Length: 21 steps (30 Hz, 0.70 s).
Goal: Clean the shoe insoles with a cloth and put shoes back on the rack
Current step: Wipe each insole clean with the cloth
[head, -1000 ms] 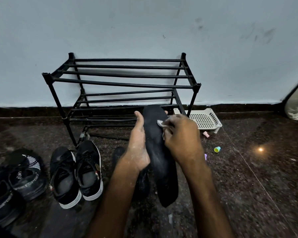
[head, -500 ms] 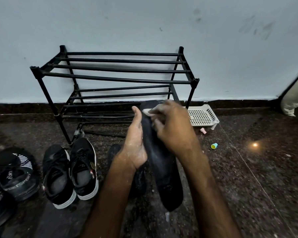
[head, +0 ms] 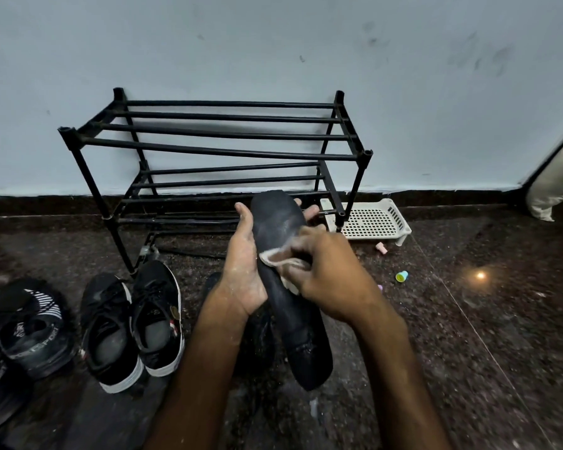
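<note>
Black insole, toe end up, in front of the metal rack: the left hand cups it from behind, thumb on one edge and fingers past the other, presumably to brace it against rubbing. The right hand, fingers curled, pinches a pale cloth against its middle. Half a second earlier the cloth sat at the toe end, now bare.

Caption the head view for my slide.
Left hand holds a black insole; right hand wipes it with a cloth, near the shoe rack.
</note>
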{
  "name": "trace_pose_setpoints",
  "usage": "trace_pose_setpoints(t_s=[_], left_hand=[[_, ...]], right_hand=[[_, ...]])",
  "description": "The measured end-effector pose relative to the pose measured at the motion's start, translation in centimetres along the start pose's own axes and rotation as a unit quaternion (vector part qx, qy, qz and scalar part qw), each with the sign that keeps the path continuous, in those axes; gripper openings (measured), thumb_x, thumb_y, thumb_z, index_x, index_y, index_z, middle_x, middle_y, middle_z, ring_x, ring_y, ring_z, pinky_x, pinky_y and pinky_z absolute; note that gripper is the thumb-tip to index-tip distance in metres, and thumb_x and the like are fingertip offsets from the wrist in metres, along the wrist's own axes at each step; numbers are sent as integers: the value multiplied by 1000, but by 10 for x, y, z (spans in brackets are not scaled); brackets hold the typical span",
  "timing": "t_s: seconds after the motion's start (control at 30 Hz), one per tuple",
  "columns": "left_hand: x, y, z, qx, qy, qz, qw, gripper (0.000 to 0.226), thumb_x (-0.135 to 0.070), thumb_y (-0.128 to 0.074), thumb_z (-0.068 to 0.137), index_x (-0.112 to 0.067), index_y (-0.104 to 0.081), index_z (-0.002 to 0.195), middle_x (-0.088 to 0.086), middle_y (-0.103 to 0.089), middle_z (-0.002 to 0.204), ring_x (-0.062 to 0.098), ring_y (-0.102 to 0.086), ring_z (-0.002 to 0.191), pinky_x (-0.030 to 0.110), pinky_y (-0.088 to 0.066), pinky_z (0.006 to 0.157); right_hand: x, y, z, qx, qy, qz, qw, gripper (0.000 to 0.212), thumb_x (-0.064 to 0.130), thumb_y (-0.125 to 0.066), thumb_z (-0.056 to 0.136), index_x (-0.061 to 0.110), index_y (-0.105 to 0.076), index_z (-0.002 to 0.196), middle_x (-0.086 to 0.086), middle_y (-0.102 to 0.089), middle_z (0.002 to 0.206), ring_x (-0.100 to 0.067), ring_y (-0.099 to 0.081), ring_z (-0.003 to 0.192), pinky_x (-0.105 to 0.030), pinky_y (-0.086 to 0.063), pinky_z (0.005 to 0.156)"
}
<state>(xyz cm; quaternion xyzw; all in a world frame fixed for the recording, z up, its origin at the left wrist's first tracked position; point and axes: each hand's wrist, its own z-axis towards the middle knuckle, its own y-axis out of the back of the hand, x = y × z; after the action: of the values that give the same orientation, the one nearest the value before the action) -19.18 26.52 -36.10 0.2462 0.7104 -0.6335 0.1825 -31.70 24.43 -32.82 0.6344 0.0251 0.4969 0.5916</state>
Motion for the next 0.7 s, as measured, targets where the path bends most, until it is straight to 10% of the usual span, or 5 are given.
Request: trace_pose_setpoints(t_s=[0.2, 0.37, 0.53, 0.7], left_hand=[[5, 6, -1, -46, -17, 31, 998, 80, -71, -28, 93, -5, -64, 121, 16, -71, 113, 27, -70, 102, 39, -57, 88], [1, 9, 2, -44, 1, 11, 999, 93, -76, -29, 89, 3, -66, 121, 20, -64, 125, 30, -66, 111, 42, -55, 93], [10, 11, 7, -36, 25, 0, 999, 97, -78, -24, 89, 4, -59, 129, 21, -63, 128, 30, -66, 111, 45, -56, 91], [19, 18, 16, -43, 30, 6, 999, 94, -76, -26, 89, 2, -54, 133, 18, -61, 132, 29, -65, 113, 45, -48, 101]], right_hand=[[-6, 4, 21, -177, -61, -94, 978, 16, 9, -67, 86, 13, -72, 101, 0, -60, 100, -16, -61, 88, -32, -54, 90], [0, -10, 8, -91, -24, -63, 994, 15, 15, -69, 86, 21, -71, 100, 9, -56, 96, -10, -56, 87, -25, -50, 84], [-24, -26, -12, -176, -122, 7, 977, 13, 18, -74, 83, 22, -71, 95, 4, -52, 110, -13, -51, 105, -24, -46, 92], [-34, -32, -20, -187, -171, 146, 956, 4, 23, -76, 84, 24, -73, 86, 12, -71, 78, 1, -66, 71, -23, -55, 68]])
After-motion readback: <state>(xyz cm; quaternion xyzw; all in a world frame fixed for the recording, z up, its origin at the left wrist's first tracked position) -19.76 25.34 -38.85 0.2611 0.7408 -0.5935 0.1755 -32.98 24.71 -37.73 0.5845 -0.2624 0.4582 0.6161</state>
